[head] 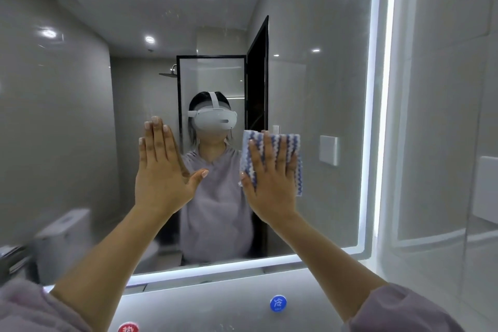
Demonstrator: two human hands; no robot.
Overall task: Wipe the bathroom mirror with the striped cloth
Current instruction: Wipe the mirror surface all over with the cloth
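The bathroom mirror [310, 75] fills most of the view, with a lit strip along its bottom and right edges. My right hand [272, 183] lies flat with spread fingers and presses the blue-and-white striped cloth [289, 140] against the glass, right of centre. The cloth is folded and shows above and to the right of the fingers. My left hand [161, 172] is flat on the glass to the left, fingers together, thumb out, holding nothing. The mirror reflects a person in a headset and grey top.
A pale ledge [215, 302] runs below the mirror, with a blue round marker [278, 303] and a red one [128, 327] on it. A glossy grey tiled wall [444, 116] stands to the right. Reflected: toilet, shower screen, dark door, wall switch.
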